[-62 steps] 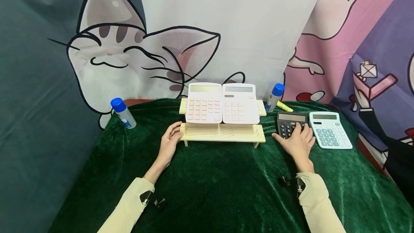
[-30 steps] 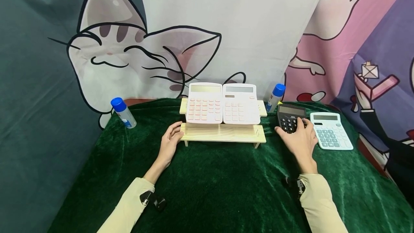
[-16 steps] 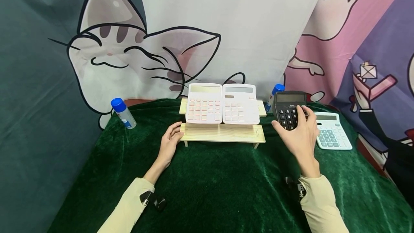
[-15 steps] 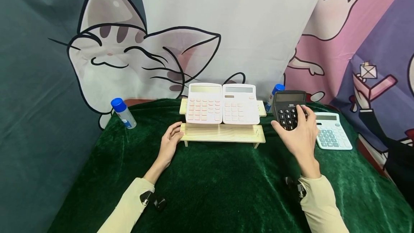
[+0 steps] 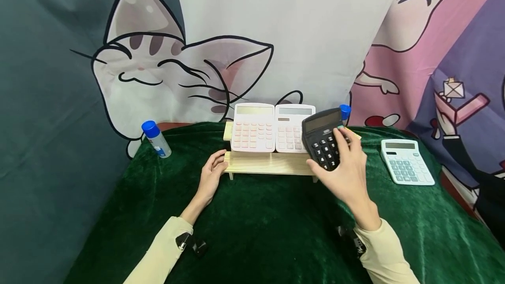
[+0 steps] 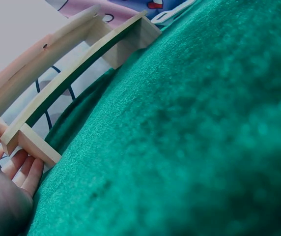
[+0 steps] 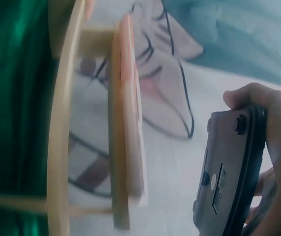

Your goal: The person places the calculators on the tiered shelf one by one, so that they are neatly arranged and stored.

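Observation:
My right hand (image 5: 347,168) grips a black calculator (image 5: 320,137) by its sides, tilted, in front of the right end of a two-tier wooden stand (image 5: 268,164). In the right wrist view the calculator's back (image 7: 221,172) faces the camera, apart from the stand. At the stand's left end, my left hand (image 5: 211,174) holds the lower tier; the left wrist view has its fingers (image 6: 25,172) around the end leg. Two white calculators with pinkish keys lean side by side on the upper tier, the left one (image 5: 253,127) in full sight, the right one (image 5: 288,133) partly covered by the black calculator.
On the right of the green cloth (image 5: 276,231) lies a white calculator with blue-grey keys (image 5: 407,162). A blue-capped bottle (image 5: 156,138) stands back left; another blue-capped bottle (image 5: 345,111) is mostly hidden behind my right hand. A printed curtain (image 5: 315,34) hangs behind.
My right hand has picked up the black calculator from beside the blue-keyed one and carried it left to the stand, tilting it. The left hand has stayed at the stand's end.

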Available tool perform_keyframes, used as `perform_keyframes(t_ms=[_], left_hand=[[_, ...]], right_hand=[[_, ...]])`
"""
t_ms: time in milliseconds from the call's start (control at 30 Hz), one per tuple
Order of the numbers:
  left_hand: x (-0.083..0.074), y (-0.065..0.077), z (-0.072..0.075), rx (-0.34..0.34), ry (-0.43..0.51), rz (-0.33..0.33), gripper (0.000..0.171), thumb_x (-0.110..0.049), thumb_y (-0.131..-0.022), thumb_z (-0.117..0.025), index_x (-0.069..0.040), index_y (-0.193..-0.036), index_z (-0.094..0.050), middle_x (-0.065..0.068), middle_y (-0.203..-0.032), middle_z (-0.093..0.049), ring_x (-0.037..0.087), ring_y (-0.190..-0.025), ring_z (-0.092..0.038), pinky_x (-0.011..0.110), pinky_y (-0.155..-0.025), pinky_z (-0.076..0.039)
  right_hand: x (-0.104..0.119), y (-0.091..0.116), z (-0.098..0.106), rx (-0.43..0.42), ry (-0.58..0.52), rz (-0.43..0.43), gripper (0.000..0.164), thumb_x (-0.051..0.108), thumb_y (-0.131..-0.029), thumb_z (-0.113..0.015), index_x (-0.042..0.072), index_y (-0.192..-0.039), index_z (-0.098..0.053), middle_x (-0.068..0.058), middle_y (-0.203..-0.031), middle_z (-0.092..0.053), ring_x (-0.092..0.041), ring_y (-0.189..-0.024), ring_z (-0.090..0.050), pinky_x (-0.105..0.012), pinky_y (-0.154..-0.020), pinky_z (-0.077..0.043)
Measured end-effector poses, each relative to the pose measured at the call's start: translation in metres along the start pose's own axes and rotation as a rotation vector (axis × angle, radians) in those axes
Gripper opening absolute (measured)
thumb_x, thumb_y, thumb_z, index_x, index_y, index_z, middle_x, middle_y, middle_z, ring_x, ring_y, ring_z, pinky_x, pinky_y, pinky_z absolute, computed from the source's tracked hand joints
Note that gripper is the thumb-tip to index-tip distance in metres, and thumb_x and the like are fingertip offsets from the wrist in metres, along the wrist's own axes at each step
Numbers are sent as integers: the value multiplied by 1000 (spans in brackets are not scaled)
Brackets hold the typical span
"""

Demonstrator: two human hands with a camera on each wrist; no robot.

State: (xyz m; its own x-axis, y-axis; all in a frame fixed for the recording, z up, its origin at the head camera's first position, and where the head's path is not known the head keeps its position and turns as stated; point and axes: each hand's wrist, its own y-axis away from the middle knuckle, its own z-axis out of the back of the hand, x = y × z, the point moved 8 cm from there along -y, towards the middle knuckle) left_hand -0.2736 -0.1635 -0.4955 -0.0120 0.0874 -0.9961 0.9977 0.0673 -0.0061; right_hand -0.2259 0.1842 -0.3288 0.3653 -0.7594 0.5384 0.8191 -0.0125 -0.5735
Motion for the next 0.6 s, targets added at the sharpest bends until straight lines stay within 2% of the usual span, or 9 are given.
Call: perform_keyframes(t_ms=[267,433,600], left_hand=[[0,0,0,0,8,-1,45,-7,-100,-54,-7,-144,-46,16,-136,-56,11,-109,-58,16,-87,-50],[-2,0,-2,8,23,-11,45,-7,-100,-53,-5,-144,-46,18,-136,-56,9,-108,-59,16,-87,-50],[-1,0,-1,2,22,-37,44,-6,-99,-54,-4,-143,-48,19,-133,-58,9,-106,-60,17,-86,-50]], right_hand=[[54,16,-28,104,-62,249,97,46,-64,-84,8,-146,-49,-17,-151,-40,-37,-129,-43,-62,-102,-30],[81,31,-50,198,-95,350,96,51,-65,-82,11,-145,-50,-12,-149,-43,-31,-131,-43,-55,-103,-33],[100,55,-84,335,-104,441,98,57,-64,-80,15,-146,-49,-8,-151,-43,-28,-137,-40,-54,-109,-32]])
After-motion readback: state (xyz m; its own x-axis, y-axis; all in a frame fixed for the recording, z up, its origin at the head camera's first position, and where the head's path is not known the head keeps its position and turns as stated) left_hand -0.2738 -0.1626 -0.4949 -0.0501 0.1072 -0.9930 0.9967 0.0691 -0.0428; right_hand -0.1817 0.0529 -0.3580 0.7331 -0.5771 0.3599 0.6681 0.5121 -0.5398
